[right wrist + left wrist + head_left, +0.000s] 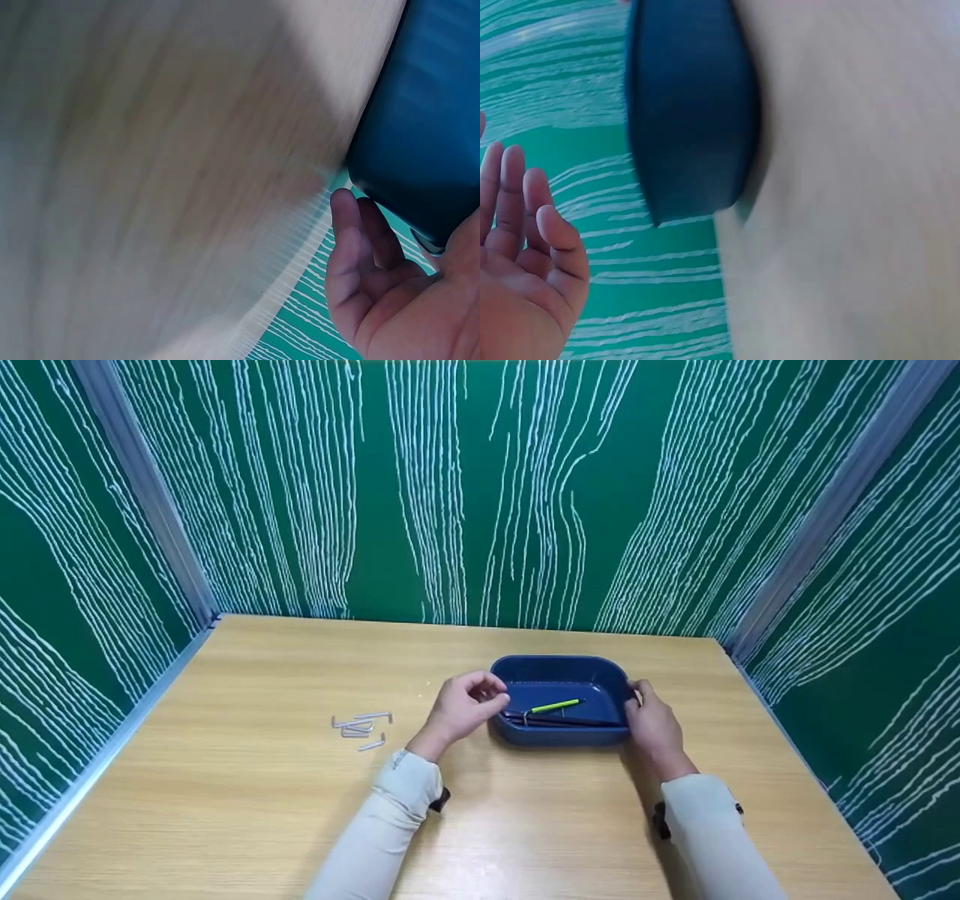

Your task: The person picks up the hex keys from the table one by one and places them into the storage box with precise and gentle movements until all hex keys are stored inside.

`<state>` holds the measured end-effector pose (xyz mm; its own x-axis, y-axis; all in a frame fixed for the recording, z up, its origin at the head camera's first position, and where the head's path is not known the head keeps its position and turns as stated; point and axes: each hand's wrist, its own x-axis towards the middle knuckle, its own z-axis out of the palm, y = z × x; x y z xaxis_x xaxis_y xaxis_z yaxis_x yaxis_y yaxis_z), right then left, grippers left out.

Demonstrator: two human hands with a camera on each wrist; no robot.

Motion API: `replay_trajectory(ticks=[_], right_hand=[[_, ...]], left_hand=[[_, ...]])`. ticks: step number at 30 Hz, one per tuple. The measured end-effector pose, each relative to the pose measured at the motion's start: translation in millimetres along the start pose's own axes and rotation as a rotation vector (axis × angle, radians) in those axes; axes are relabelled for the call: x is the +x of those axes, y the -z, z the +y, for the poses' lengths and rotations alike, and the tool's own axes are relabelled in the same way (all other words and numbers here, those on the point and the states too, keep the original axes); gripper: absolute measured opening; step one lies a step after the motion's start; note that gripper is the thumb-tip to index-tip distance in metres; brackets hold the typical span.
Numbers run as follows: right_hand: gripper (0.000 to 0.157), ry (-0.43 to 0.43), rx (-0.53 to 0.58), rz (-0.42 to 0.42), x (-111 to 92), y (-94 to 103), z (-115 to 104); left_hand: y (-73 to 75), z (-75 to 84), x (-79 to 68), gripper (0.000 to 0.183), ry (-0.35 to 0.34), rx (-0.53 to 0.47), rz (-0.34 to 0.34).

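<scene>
A dark blue rectangular bin (559, 736) with rounded corners is on the right half of the table. Inside lie a yellow-green pen (555, 706) and several dark, slender items (574, 722) along the near side. My right hand (657, 727) grips the bin's right end, thumb at the rim and fingers against the outer wall. At the left end hovers my left hand (463, 706), its fingers loosely bent and holding nothing. The left wrist view shows that hand (532, 255) apart from the bin's side (694, 112).
Several small silver L-shaped hex keys (360, 726) lie in a loose group on the wooden table (247, 780), left of my left hand. Green panels (480, 510) with white wavy lines wall in the back and both sides.
</scene>
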<state>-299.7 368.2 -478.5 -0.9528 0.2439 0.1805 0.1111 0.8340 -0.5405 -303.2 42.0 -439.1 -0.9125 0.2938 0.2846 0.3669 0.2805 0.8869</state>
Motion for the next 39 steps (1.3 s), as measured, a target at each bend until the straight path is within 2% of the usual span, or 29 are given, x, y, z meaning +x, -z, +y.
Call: replay_trajectory(ticks=[3, 7, 13, 17, 22, 31, 39], right_hand=[[0.036, -0.013, 0.004, -0.014, 0, 1.1, -1], [0.037, -0.014, 0.012, -0.029, 0, 2.2, -2], [0.036, -0.011, 0.022, -0.037, 1, 2.9, -3], [0.036, -0.004, 0.020, -0.034, 1, 2.9, -3], [0.036, -0.001, 0.020, -0.031, 0, 2.9, -3], [0.038, -0.025, 0.050, -0.077, -2, 1.6, -1], [0.038, -0.010, 0.045, -0.067, -1, 1.1, 1]], left_hand=[[15.6, 3.2, -3.1, 0.014, -0.034, 0.074, 0.045], [39.6, 6.3, -7.5, 0.010, -0.065, 0.170, 0.148], [78.3, 5.9, -16.1, 0.011, 0.003, 0.267, 0.279], [102.3, 3.9, -25.1, 0.014, 0.052, 0.302, 0.336], [124.0, -2.2, -35.6, 0.015, 0.089, 0.326, 0.338], [144.8, -18.1, -54.1, 0.018, 0.212, 0.394, 0.338], [158.1, -35.3, -66.4, 0.022, 0.344, 0.447, 0.256]])
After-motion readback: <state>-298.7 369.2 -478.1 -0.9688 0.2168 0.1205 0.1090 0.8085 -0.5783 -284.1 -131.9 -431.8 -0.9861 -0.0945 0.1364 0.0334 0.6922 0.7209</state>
